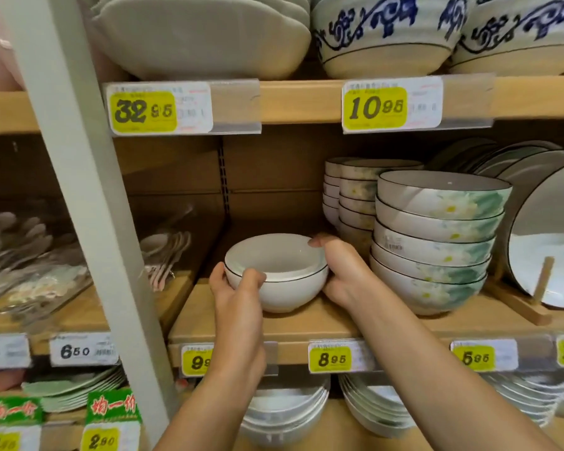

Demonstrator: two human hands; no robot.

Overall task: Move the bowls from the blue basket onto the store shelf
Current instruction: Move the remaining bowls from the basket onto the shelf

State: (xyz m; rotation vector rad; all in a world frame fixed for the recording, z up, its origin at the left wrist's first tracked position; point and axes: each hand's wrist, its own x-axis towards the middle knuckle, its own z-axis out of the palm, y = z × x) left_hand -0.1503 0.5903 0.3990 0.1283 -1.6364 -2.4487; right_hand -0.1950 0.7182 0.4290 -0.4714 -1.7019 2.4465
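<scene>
A white bowl (275, 271) with a thin dark rim stands on the wooden store shelf (306, 323), near the shelf's left end. A second bowl appears nested inside it. My left hand (236, 297) grips the bowl's near left side, thumb over the rim. On the bowl's right side my right hand (342, 271) holds it, fingers curled round the far rim. The blue basket is out of view.
Right of the bowl stands a stack of green floral bowls (437, 242), with smaller stacks (355, 196) behind and plates on a wooden rack (544, 242) further right. A grey upright post (88, 190) rises at the left. Large bowls fill the shelf above, white dishes the one below.
</scene>
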